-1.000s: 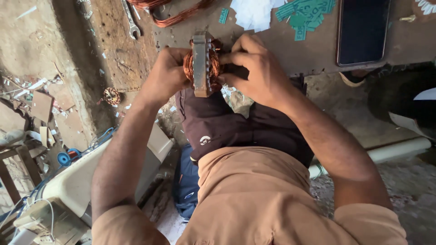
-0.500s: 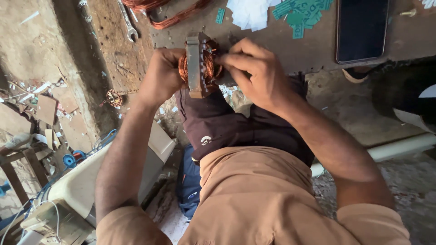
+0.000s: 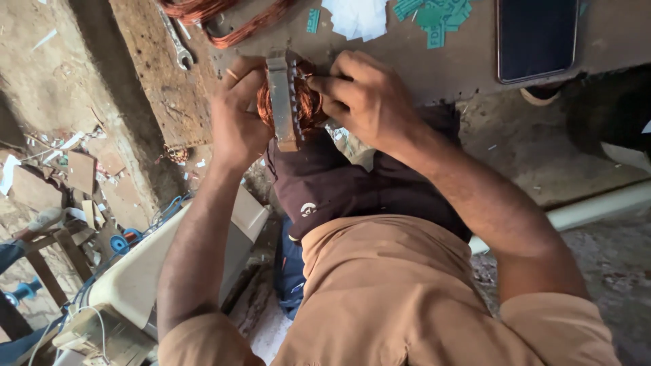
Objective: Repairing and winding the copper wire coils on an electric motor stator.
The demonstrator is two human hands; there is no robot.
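Worktop (image 3: pixel 434 74): worn brown board, dusty floor beyond; stator (image 3: pixel 288 102): grey core, copper windings; both hands (image 3: pixel 298 102) clamped on it.

Dull grey metal on the stator core (image 3: pixel 282 102), wound with glossy copper wire. More shiny copper in the coils (image 3: pixel 224 20). Bright, smooth steel on the wrench (image 3: pixel 175 41). Rough, pitted wood across the table (image 3: pixel 169 102). Glossy black glass on the phone (image 3: pixel 537 37). Matt green and white paper in the scraps (image 3: pixel 434 17).
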